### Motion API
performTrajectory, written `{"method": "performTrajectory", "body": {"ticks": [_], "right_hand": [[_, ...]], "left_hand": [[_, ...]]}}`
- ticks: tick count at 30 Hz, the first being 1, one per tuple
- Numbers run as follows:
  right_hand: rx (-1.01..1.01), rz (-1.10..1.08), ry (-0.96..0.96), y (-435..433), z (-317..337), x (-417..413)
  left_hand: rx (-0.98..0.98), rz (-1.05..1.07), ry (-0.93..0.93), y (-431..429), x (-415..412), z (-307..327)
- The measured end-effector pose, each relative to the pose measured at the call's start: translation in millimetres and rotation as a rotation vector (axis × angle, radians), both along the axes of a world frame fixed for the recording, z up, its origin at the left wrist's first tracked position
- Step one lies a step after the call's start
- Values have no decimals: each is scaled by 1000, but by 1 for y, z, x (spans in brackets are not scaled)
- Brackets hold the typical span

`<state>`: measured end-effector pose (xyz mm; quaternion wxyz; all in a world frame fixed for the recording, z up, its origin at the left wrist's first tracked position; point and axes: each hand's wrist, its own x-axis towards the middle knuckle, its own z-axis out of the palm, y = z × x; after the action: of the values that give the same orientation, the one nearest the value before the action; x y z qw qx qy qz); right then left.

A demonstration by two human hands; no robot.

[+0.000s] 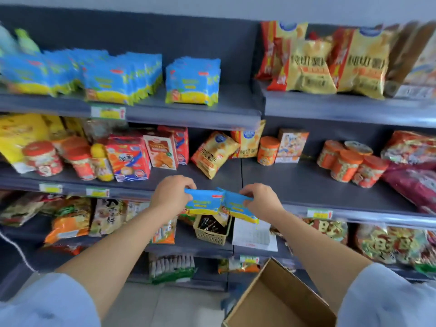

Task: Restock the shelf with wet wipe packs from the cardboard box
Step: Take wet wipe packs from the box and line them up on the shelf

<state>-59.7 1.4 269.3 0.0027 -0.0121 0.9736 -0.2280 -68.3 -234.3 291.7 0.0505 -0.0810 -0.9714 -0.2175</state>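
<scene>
On the top shelf (188,114), at the left, blue-and-yellow wet wipe packs (118,76) stand on edge in tight rows. Their faces point forward so a shopper can read the front and pull one out. Just right of them a shorter block of the same packs (192,81) stands apart. Bare shelf lies between it and the yellow snack bags (330,62) in the next bay, and that gap looks like the spot meant for new stock.

Lower, in front of the middle shelf (306,182), the left hand (171,193) pinches the left pack (204,201) by its left edge, fingers curled over it. The right pack (238,206) meets it in the middle with a slight overlap, and the right hand (260,200) clamps its right edge in the same way. Gripping each by the outer edge keeps both faces toward the person. It also lets the two be closed into one stack, probably before they are lifted to the top shelf. Neither pack rests on any shelf yet.

At the lower right the cardboard box (278,300) stands open, low down beside the right sleeve (389,298) and close under the hands for short reaches. The part of its inside that shows holds no packs.
</scene>
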Motion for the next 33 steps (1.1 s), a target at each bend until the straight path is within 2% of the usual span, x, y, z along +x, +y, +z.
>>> {"method": "performTrajectory", "body": {"ticks": [7,17,26,33], "right_hand": [[105,25,252,-58,66,-12],[-110,-5,513,-109,145,-27],[-217,9,633,-117,205,-70],[-241,21,637,-117,216,-129]], "left_hand": [[-48,-48,94,-68,-8,58],[48,-120,221,-121,-16,119],[154,-161,295,-116,-43,168],[194,-136,306,-100,-85,191]]}}
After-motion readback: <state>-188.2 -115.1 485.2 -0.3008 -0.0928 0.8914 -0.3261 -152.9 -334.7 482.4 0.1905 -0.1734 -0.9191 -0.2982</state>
